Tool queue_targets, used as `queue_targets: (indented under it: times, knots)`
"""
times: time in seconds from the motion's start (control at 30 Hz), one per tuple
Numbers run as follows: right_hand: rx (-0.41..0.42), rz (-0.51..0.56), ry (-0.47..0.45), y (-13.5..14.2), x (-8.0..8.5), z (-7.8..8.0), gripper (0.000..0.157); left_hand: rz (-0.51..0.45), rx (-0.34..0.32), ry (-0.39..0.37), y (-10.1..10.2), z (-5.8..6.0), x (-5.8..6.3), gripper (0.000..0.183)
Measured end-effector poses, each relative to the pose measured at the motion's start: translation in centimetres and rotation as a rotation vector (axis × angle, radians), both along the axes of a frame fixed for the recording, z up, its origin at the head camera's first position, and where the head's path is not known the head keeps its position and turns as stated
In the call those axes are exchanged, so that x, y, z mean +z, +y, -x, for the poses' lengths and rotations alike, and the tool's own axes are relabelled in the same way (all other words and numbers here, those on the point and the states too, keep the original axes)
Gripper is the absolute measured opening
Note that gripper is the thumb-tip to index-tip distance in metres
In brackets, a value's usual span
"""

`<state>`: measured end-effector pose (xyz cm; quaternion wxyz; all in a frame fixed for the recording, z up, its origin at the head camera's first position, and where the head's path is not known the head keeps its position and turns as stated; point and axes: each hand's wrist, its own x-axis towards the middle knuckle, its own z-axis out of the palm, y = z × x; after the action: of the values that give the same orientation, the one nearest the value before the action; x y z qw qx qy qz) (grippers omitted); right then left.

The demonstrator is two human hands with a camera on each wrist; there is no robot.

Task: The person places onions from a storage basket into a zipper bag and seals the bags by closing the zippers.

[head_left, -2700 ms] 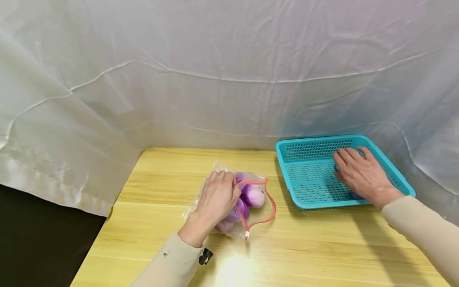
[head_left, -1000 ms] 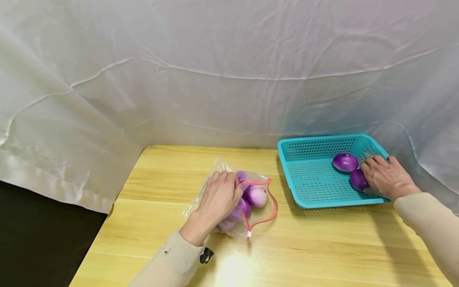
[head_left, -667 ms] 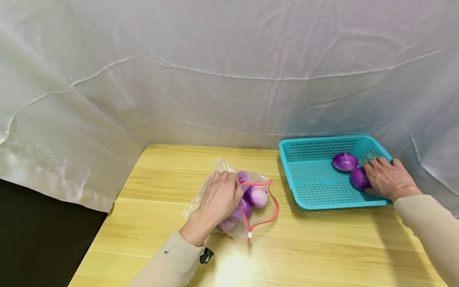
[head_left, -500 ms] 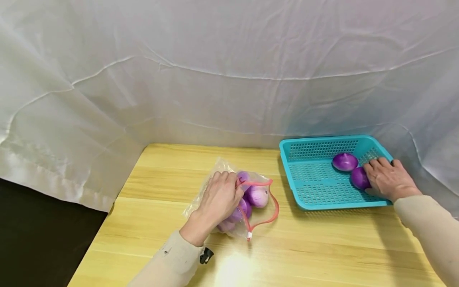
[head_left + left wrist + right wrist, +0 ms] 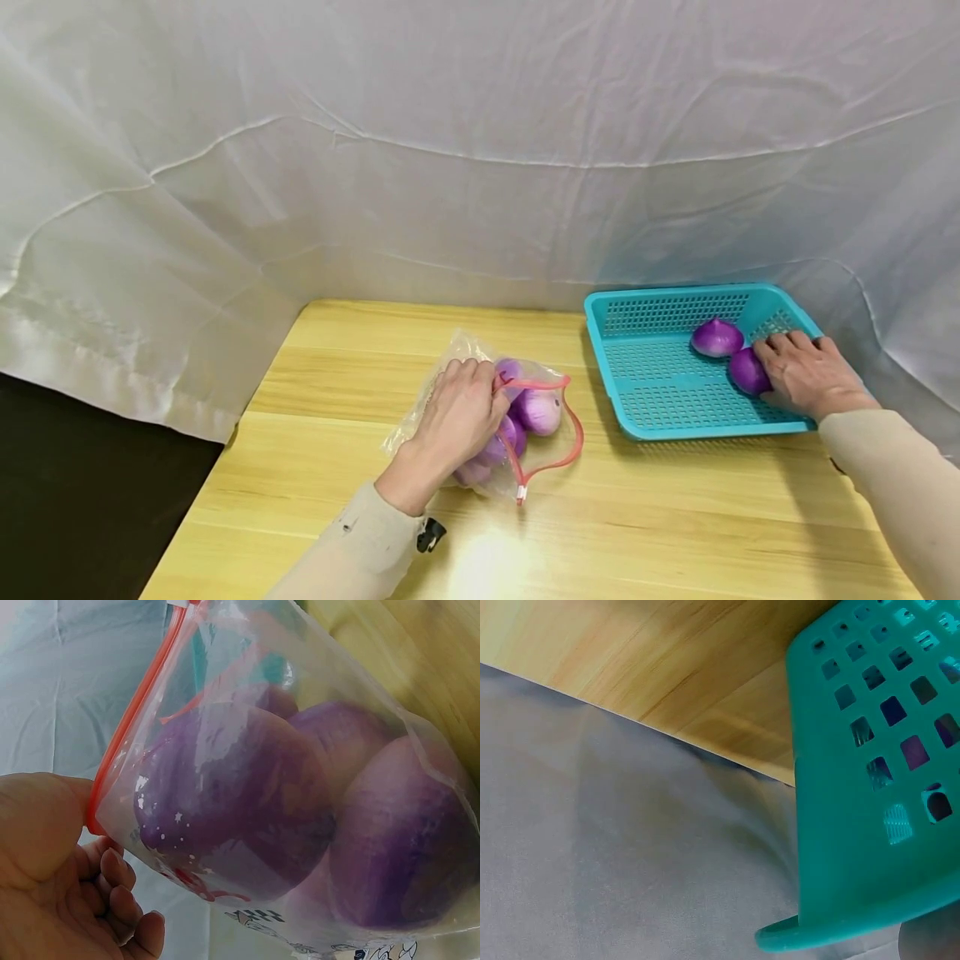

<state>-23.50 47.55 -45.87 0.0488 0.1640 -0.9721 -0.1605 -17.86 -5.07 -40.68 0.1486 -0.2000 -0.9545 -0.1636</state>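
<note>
My left hand (image 5: 457, 412) pinches the red zip edge of a clear plastic zip bag (image 5: 543, 454) lying on the table. Several purple onions (image 5: 232, 802) fill the bag, and its mouth gapes toward the basket in the head view. In the left wrist view, the thumb of the left hand is at the red zip edge, with the other fingers curled below. Over the right wall of a turquoise basket (image 5: 637, 429) reaches my right hand (image 5: 810, 375), its fingers around the right side of a purple onion (image 5: 747, 372). Another purple onion (image 5: 717, 337) touches or nearly touches it. The right fingertips are partly hidden.
The wooden table (image 5: 600, 533) carries the bag at its middle and the basket at its back right. Pale cloth (image 5: 450, 208) hangs behind and at both sides. The right wrist view is mostly the perforated outer basket wall (image 5: 855, 840).
My right hand has gone from above the basket's middle to its right side, uncovering two onions. Since half a second ago, it and both onions have shifted slightly left. My left hand keeps its hold.
</note>
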Motion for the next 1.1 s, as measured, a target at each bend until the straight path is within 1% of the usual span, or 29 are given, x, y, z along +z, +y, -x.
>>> queue_targets:
  times: [0.17, 0.37, 0.5, 0.73, 0.8, 1.0, 1.03, 1.1]
  knots:
    - [-0.018, 0.046, 0.017, -0.13, -0.23, 0.09, 0.072, -0.002, 0.004, -0.024, 0.02, 0.01, -0.06, 0.012]
    - [-0.035, 0.075, 0.074, -0.11, -0.52, 0.23, 0.079, -0.006, 0.007, -0.034, 0.01, -0.02, -0.02, 0.013]
    - [-0.043, 0.089, 0.108, -0.13, -0.62, 0.35, 0.081, -0.007, 0.008, -0.044, 0.0, -0.06, -0.02, 0.011]
    - [-0.051, 0.086, 0.143, -0.28, -0.26, 0.4, 0.083, -0.008, 0.007, -0.049, -0.03, -0.09, 0.04, 0.011]
    - [-0.041, 0.078, 0.172, -0.29, -0.15, 0.41, 0.082, -0.01, 0.006, -0.045, -0.04, -0.09, 0.06, 0.011]
    - [0.016, 0.048, 0.263, -0.3, 0.14, 0.41, 0.081, -0.006, -0.006, 0.014, -0.02, -0.02, 0.02, 0.012]
    - [0.026, 0.047, 0.274, -0.32, 0.18, 0.39, 0.085, -0.006, -0.006, 0.021, -0.01, -0.01, -0.01, 0.012]
    - [0.036, 0.051, 0.29, -0.39, 0.28, 0.37, 0.096, -0.009, -0.006, 0.022, 0.01, -0.01, -0.03, 0.011]
